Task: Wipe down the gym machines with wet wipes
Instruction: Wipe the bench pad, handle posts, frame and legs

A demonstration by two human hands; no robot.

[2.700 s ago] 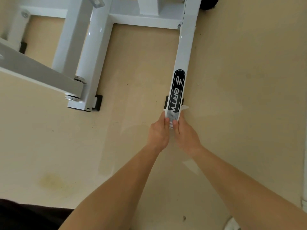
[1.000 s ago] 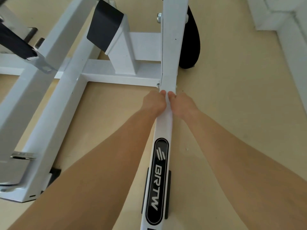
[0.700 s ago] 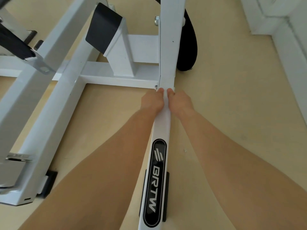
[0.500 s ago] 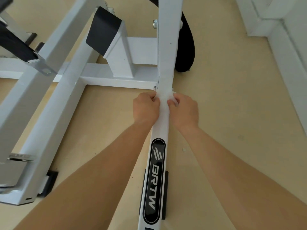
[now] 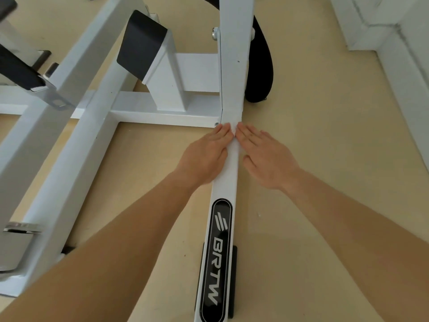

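Note:
A white gym machine stands on the tan floor; its base bar [image 5: 226, 184] with a black BRTW label [image 5: 219, 259] runs from the bottom of the view up to a joint with a cross bar [image 5: 167, 112]. My left hand [image 5: 206, 154] and my right hand [image 5: 264, 156] lie flat with straight fingers on either side of the base bar, fingertips meeting near the joint. A white wet wipe [image 5: 233, 141] shows between the fingertips, draped over the bar, pressed by both hands. Most of the wipe blends with the white bar.
A white upright post [image 5: 234, 54] rises beyond my hands, with a black curved part [image 5: 262, 66] behind it. A black-capped white block [image 5: 148, 49] sits on the cross bar. More white frame bars [image 5: 76, 145] fill the left. A white wall base [image 5: 394, 43] lies at the right.
My hands slid along the base bar from its labelled end up to the joint. In the last half second the curled fingers flattened out against the bar's sides.

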